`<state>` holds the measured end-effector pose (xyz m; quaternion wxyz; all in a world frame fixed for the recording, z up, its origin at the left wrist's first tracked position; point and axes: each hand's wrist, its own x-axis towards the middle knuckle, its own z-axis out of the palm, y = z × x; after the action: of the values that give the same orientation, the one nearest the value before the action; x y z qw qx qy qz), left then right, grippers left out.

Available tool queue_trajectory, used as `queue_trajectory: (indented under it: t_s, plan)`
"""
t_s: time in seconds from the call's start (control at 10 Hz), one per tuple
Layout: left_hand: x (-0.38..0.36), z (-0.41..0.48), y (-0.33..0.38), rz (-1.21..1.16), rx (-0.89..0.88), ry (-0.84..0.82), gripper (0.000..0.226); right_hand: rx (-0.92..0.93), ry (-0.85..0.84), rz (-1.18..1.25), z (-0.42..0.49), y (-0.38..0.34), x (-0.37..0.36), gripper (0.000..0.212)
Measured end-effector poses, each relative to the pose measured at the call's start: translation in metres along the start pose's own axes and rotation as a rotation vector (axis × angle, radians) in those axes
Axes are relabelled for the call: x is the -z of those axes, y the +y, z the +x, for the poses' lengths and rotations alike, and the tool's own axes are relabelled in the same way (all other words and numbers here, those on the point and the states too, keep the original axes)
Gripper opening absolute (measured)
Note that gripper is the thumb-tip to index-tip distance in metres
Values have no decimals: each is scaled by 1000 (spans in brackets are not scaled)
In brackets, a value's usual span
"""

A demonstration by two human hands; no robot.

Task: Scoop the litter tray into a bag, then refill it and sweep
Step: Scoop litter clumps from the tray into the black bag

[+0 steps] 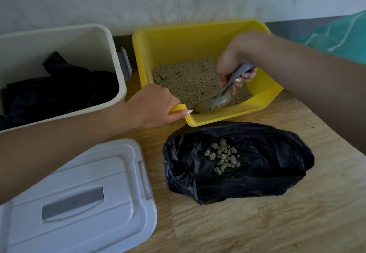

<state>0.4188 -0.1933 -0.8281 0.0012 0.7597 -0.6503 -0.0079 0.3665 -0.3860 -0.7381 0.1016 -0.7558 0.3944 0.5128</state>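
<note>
A yellow litter tray [172, 40] stands at the back of a wooden table, holding sandy beige litter [186, 82]. My left hand [156, 106] grips the tray's near left corner. My right hand [235, 58] is closed on the handle of a grey slotted scoop [215, 102], whose head is down in the litter by the tray's front wall. In front of the tray lies an open black plastic bag [257, 165] with a small pile of litter clumps [223, 156] on it.
A cream storage bin [111, 40] with dark plastic bags inside stands left of the tray. Its white lid [89, 199] with a grey handle lies at the front left. A teal sheet [340, 34] sits at the far right. A white wall runs behind.
</note>
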Motion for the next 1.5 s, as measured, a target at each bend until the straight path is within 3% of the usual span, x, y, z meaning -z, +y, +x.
queue_trajectory:
  t_s: [0.2, 0.3, 0.4, 0.6, 0.7, 0.8, 0.9, 1.0, 1.2, 1.5]
  plan:
    - [0, -1, 0, -25, -3, 8, 86, 314, 354, 70, 1, 22, -56, 15]
    - [0, 0, 0, -34, -18, 17, 87, 299, 429, -39, -4, 29, -82, 37]
    - [-1, 1, -1, -34, -9, 8, 90, 278, 461, 37, 17, 34, -95, 41]
    - [-2, 0, 0, -17, -20, 37, 86, 287, 586, 265, 38, 44, -109, 32]
    - [0, 0, 1, -10, -19, 41, 84, 261, 563, 392, 35, 39, -98, 31]
    - [0, 0, 0, -15, -15, 31, 85, 252, 557, 347, 42, 38, -88, 31]
    - [0, 1, 0, 11, -25, 13, 86, 255, 626, 539, 61, 36, -79, 28]
    - [1, 2, 0, 21, -35, -33, 84, 276, 647, 419, 66, 28, -69, 25]
    - [-1, 3, -4, 17, -56, -7, 82, 256, 630, 403, 75, 5, -58, 19]
    - [-2, 6, -4, -17, -46, 19, 75, 329, 771, 512, 103, 6, -85, 29]
